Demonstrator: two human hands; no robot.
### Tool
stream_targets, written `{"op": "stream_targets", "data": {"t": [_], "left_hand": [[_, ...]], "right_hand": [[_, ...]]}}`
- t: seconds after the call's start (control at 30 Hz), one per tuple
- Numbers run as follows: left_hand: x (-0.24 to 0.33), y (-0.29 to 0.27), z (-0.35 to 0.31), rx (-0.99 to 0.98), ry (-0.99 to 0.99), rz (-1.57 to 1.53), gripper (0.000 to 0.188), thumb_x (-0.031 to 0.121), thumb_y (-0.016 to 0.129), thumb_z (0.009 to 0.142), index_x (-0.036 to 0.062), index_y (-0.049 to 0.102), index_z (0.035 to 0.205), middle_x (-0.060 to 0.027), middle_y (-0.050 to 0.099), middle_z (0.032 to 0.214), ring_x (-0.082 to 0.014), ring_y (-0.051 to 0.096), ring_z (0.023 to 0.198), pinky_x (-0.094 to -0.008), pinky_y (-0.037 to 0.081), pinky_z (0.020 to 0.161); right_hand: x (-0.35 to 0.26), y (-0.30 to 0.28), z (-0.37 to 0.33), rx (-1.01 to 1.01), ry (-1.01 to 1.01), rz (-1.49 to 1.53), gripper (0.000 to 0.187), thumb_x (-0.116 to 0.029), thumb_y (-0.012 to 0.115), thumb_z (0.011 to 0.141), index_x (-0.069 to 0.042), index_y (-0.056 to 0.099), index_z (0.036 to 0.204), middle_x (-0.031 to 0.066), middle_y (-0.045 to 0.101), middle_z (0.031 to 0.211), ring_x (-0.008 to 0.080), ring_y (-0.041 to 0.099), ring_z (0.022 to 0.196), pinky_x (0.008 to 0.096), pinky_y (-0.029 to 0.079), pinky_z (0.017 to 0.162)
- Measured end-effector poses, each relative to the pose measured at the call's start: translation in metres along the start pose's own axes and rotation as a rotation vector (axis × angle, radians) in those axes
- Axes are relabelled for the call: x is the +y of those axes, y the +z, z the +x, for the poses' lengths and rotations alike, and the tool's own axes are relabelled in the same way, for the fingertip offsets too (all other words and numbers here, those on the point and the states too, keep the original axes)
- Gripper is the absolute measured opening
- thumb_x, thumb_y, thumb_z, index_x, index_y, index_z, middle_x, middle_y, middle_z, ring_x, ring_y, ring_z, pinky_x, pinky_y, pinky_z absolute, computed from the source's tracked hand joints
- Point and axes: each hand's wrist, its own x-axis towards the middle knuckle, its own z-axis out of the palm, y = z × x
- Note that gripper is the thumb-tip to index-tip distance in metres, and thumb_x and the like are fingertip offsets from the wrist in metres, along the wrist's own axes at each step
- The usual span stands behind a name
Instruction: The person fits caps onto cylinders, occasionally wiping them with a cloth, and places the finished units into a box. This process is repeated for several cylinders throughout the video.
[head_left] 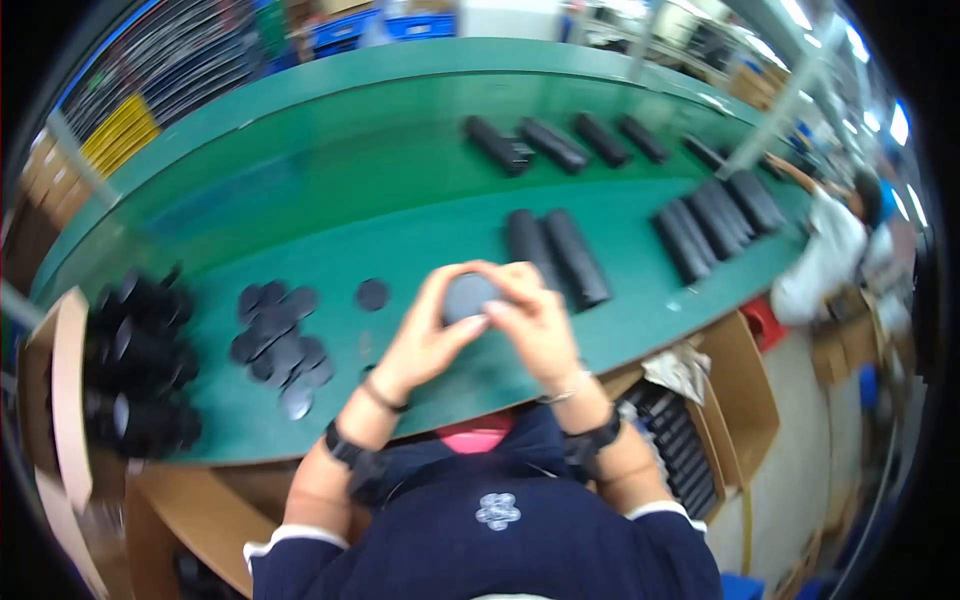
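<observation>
Both of my hands meet over the near middle of the green bench, closed around a round dark grey disc [466, 298]. My left hand [425, 325] wraps its left side, with the thumb along the near edge. The fingers and thumb of my right hand [535, 325] grip it from the right. Whether the disc is loose or the end of a longer piece is hidden by the hands. Just beyond my right hand lie two long black cylinders [577, 258] side by side. A single black disc [372, 294] rests left of my left hand, beside a loose heap of similar discs [280, 335].
More black cylinders lie in a row along the back [555, 145] and in a group [685, 240] at the right. An open carton [70, 400] with black cylindrical parts stands far left. Cartons [735, 400] sit below the front edge. Another person [825, 255] works far right.
</observation>
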Motion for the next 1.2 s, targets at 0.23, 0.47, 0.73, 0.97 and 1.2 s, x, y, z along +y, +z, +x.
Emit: {"op": "stream_targets", "data": {"t": [0.23,0.47,0.73,0.97,1.2], "left_hand": [[-0.001,0.009,0.003,-0.007,-0.05,-0.234,0.058,0.017,0.068,0.082,0.0023,0.04,0.131,-0.0078,0.051,0.118,-0.0157,0.05,0.11,-0.0303,0.043,0.093],[0.009,0.021,0.019,0.035,-0.01,-0.036,0.06,0.015,0.07,0.083,0.0035,0.037,0.132,-0.0099,0.049,0.121,-0.0196,0.051,0.113,-0.033,0.044,0.095],[0.0,0.004,0.02,-0.022,0.068,0.308,0.066,0.011,0.074,0.078,0.0034,0.037,0.132,-0.0179,0.058,0.116,-0.0303,0.059,0.109,-0.039,0.048,0.091],[0.004,0.01,0.025,-0.005,0.094,0.323,0.067,0.014,0.075,0.078,0.0025,0.037,0.132,-0.0188,0.058,0.113,-0.0323,0.06,0.107,-0.0398,0.048,0.089],[0.003,0.002,0.029,0.001,0.13,0.267,0.074,0.015,0.079,0.077,0.0014,0.037,0.136,-0.0126,0.047,0.129,-0.0233,0.046,0.123,-0.0354,0.039,0.103]], "right_hand": [[0.005,0.002,0.001,0.011,0.046,0.254,0.038,-0.007,0.059,0.09,-0.002,0.06,0.127,0.0018,0.047,0.101,0.0103,0.049,0.094,0.024,0.043,0.086],[0.009,-0.023,0.018,-0.035,0.136,0.336,0.036,-0.009,0.061,0.09,-0.002,0.062,0.125,0.0005,0.049,0.096,0.0103,0.051,0.091,0.0239,0.044,0.084],[-0.005,-0.019,0.019,-0.068,0.003,0.024,0.054,-0.018,0.077,0.079,-0.008,0.059,0.13,0.0044,0.045,0.108,0.0123,0.048,0.099,0.0234,0.046,0.076],[0.001,-0.016,0.028,-0.03,-0.044,0.163,0.047,-0.011,0.075,0.079,-0.004,0.062,0.123,0.0029,0.043,0.103,0.012,0.048,0.095,0.0247,0.045,0.08],[0.006,-0.02,0.04,-0.067,0.059,0.194,0.034,-0.016,0.058,0.091,0.002,0.062,0.12,0.0078,0.058,0.119,0.0174,0.053,0.112,0.0315,0.041,0.099]]}}
